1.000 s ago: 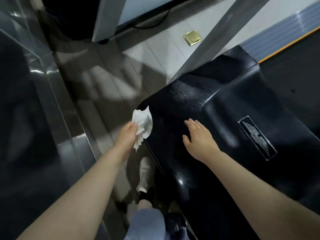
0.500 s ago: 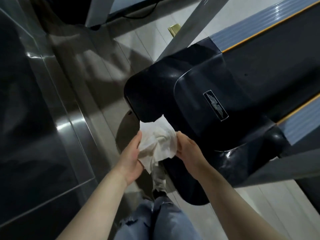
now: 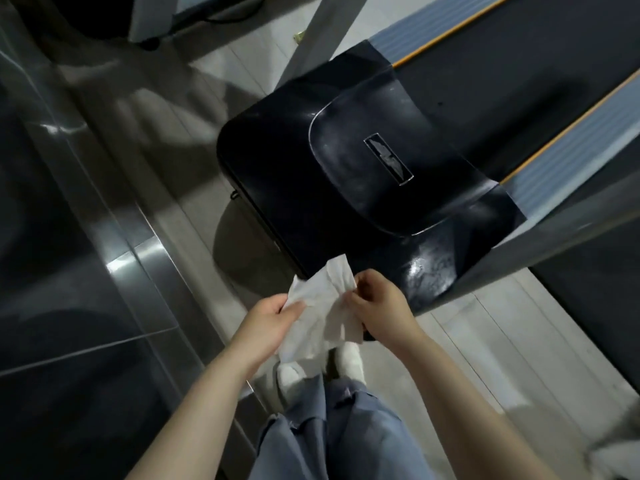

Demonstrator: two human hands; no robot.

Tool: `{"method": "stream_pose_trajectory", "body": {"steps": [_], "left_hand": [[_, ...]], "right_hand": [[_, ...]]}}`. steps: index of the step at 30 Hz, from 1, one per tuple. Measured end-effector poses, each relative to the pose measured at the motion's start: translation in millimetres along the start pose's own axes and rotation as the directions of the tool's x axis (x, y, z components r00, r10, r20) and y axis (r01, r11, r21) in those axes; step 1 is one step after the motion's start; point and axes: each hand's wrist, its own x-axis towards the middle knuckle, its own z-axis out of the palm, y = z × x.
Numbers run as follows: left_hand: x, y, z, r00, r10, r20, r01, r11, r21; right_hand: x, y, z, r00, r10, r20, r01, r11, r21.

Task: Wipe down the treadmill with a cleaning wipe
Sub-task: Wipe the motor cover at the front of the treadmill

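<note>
White wipe (image 3: 322, 306), glossy black treadmill cover (image 3: 311, 161), orange-edged grey rails (image 3: 571, 133), blue-grey trousers (image 3: 346, 431), white shoes (image 3: 291, 375)

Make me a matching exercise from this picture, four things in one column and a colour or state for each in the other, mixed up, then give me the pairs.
Things:
1. wipe
2. treadmill motor cover
3. shoes
4. trousers

Descriptions:
A. glossy black
B. blue-grey
C. white, on the floor
D. white, crumpled, pinched between the left hand and the right hand

Pairs: 1-D, 2-A, 3-C, 4-B
</note>
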Motion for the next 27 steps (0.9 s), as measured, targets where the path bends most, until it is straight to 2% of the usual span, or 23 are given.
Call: {"method": "stream_pose_trajectory", "body": {"steps": [2, 5, 7, 8, 10, 12, 14, 15, 17, 19, 21, 22, 23, 27], "left_hand": [[-9, -1, 15, 0.999, 0.052, 0.014, -0.052, 0.998, 0.021], [-22, 8, 46, 0.99, 0.06, 0.127, -0.032, 0.976, -0.215], [-22, 13, 69, 0.985, 0.043, 0.168, 0.024, 0.926, -0.378], [-21, 14, 82, 0.986, 0.039, 0.162, 0.03, 0.914, -0.404], [-17, 17, 108, 0.988, 0.054, 0.143, -0.007, 0.951, -0.309], [-15, 23, 138, 0.984, 0.09, 0.152, -0.074, 0.991, -0.108], [-12, 27, 170, 0.978, 0.153, 0.141, -0.171, 0.977, 0.13], [-10, 28, 187, 0.97, 0.209, 0.121, -0.234, 0.934, 0.269], [-7, 29, 227, 0.938, 0.325, 0.12, -0.338, 0.777, 0.53], [-7, 31, 268, 0.914, 0.358, 0.19, -0.386, 0.631, 0.673], [-6, 31, 311, 0.905, 0.354, 0.235, -0.406, 0.56, 0.722], [-4, 27, 330, 0.901, 0.362, 0.24, -0.415, 0.551, 0.724], [-2, 24, 348, 0.901, 0.374, 0.217, -0.411, 0.582, 0.701], [9, 7, 399, 0.966, 0.254, 0.038, -0.239, 0.836, 0.493]], "right_hand": [[-12, 18, -11, 1.0, 0.016, 0.009, -0.017, 0.995, 0.101], [-22, 45, -34, 0.996, 0.067, 0.063, -0.084, 0.941, 0.328], [-26, 65, -52, 0.991, 0.089, 0.096, -0.121, 0.905, 0.407], [-28, 75, -61, 0.989, 0.093, 0.117, -0.135, 0.892, 0.431], [-31, 99, -83, 0.982, 0.108, 0.155, -0.17, 0.864, 0.473], [-34, 125, -105, 0.982, 0.117, 0.15, -0.174, 0.873, 0.456], [-34, 154, -127, 0.987, 0.141, 0.077, -0.159, 0.923, 0.35], [-33, 169, -137, 0.989, 0.141, 0.031, -0.144, 0.947, 0.288], [-32, 197, -158, 0.996, 0.081, -0.02, -0.076, 0.978, 0.196], [-33, 221, -180, 1.0, -0.025, 0.005, 0.024, 0.998, 0.062], [-32, 243, -202, 0.989, -0.124, 0.078, 0.132, 0.984, -0.119], [-32, 252, -212, 0.981, -0.153, 0.121, 0.176, 0.964, -0.202], [-31, 261, -222, 0.973, -0.172, 0.156, 0.209, 0.941, -0.265], [-23, 290, -256, 0.956, -0.235, 0.177, 0.292, 0.825, -0.485]]}}
